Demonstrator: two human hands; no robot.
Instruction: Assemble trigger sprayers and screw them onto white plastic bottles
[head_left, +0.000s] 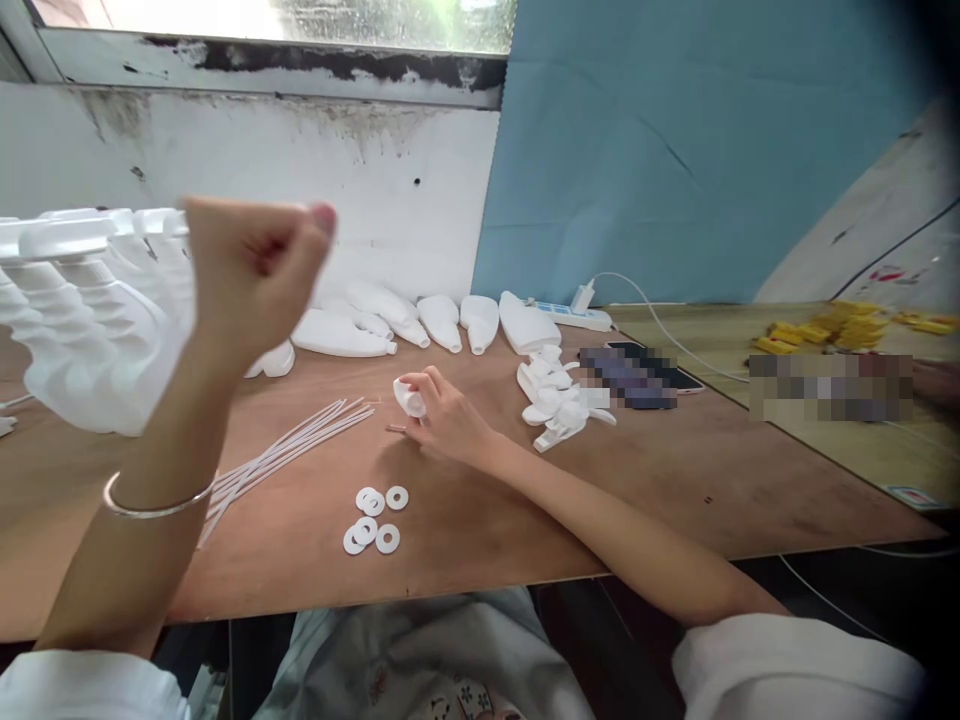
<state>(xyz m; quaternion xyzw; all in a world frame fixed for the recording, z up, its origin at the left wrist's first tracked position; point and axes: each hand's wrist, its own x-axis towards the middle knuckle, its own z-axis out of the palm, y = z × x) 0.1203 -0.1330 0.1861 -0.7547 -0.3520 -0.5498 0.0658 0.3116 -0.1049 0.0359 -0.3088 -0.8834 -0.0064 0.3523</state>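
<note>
My left hand [259,265], a bracelet on its wrist, is raised above the table with its fingers curled into a fist and slightly blurred. Whether anything is inside that fist is hidden. Beyond it at the left stands a mass of white ribbed plastic pieces [97,320]. Low over the middle of the table, my right hand [450,415] grips a small rounded white plastic piece [409,398] between thumb and fingers. Several flat white rings [388,539] lie nearer to me. Thin white rods [289,447] are spread in a loose bundle between my arms.
White bottle-shaped pieces [439,322] line the wall. Small white plastic parts [559,405] form a pile right of my right hand, beside a phone [682,372]. A power strip [574,315] with a cable lies behind. Yellow pieces [832,328] sit on the adjoining table.
</note>
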